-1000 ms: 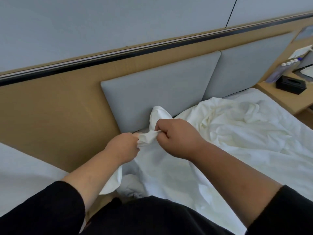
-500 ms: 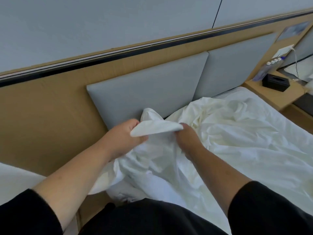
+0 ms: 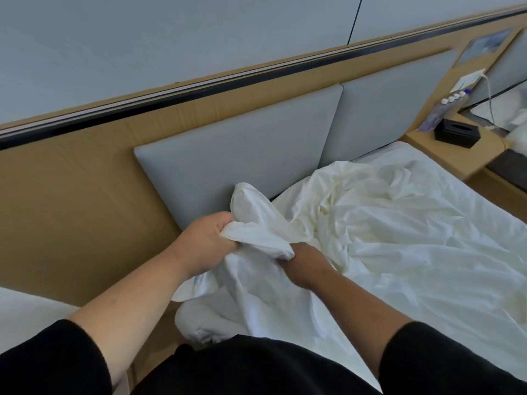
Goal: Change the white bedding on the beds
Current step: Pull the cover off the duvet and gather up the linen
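Observation:
A crumpled white sheet (image 3: 399, 238) covers the bed in front of me and bunches up near the grey padded headboard (image 3: 242, 155). My left hand (image 3: 205, 243) is shut on a gathered corner of the sheet, lifted above the bed's near corner. My right hand (image 3: 306, 263) sits just below and right of it, fingers tucked under the same fold, partly hidden by cloth. A rounded lump of sheet (image 3: 245, 201) stands up behind my hands against the headboard.
A wooden wall panel (image 3: 71, 209) runs behind the headboard. A second white bed (image 3: 25, 312) shows at the lower left. At the right, a wooden bedside shelf (image 3: 456, 155) carries a black tissue box (image 3: 457, 134) and several bottles (image 3: 445, 108).
My hands moved apart from a tight pinch together. The left hand lifted the sheet corner, and the right hand dropped lower under the fold. My view shifted left.

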`<state>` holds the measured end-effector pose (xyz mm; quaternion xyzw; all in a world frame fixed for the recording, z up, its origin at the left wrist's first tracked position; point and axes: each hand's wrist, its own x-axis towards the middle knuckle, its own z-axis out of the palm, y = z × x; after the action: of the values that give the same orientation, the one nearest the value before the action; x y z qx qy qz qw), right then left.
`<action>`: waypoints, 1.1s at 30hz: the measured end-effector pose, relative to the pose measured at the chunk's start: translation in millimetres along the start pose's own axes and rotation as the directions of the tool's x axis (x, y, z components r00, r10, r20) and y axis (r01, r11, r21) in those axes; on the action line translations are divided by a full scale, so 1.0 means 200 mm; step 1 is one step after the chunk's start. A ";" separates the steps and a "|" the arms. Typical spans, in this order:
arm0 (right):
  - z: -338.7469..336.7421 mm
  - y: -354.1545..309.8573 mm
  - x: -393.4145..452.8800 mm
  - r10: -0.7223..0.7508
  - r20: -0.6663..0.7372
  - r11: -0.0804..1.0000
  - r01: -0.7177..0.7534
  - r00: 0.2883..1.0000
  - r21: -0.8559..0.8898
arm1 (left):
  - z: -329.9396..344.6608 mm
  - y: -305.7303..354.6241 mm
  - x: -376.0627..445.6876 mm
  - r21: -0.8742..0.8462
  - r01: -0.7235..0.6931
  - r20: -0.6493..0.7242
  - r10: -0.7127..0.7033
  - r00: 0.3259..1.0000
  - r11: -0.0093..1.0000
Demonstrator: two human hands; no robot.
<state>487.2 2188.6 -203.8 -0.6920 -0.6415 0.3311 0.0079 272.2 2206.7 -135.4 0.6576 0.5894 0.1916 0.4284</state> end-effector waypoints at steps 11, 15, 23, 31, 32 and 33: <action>-0.21 -0.19 -0.19 -0.203 0.190 0.978 0.188 0.960 0.094 | 0.05 -0.25 0.05 0.832 0.186 0.085 -0.451 0.888 0.523; -0.11 -0.21 -0.25 -0.200 0.264 0.974 0.164 0.944 0.153 | 0.11 -0.28 0.04 0.758 -0.066 0.105 -0.021 0.994 0.649; -0.09 -0.08 -0.15 -0.199 0.111 0.980 0.196 0.974 0.037 | 0.31 -0.07 0.06 0.302 -0.139 0.199 0.080 0.977 0.943; 0.12 0.15 0.03 -0.064 -0.121 0.998 0.063 0.991 -0.014 | 0.17 0.18 0.03 0.773 -0.233 0.413 -0.188 0.891 0.590; 0.09 0.15 0.04 -0.043 -0.121 0.998 0.047 0.992 0.032 | 0.17 0.16 0.02 0.829 -0.202 0.354 -0.210 0.911 0.522; 0.05 0.13 0.05 -0.030 -0.128 0.995 0.043 0.991 0.093 | 0.17 0.11 0.03 0.862 -0.174 0.297 -0.197 0.934 0.476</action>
<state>505.9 2188.0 -227.1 -0.6985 -0.6357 0.3166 0.0875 313.0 2201.8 -139.0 0.8021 0.5201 -0.2626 0.1312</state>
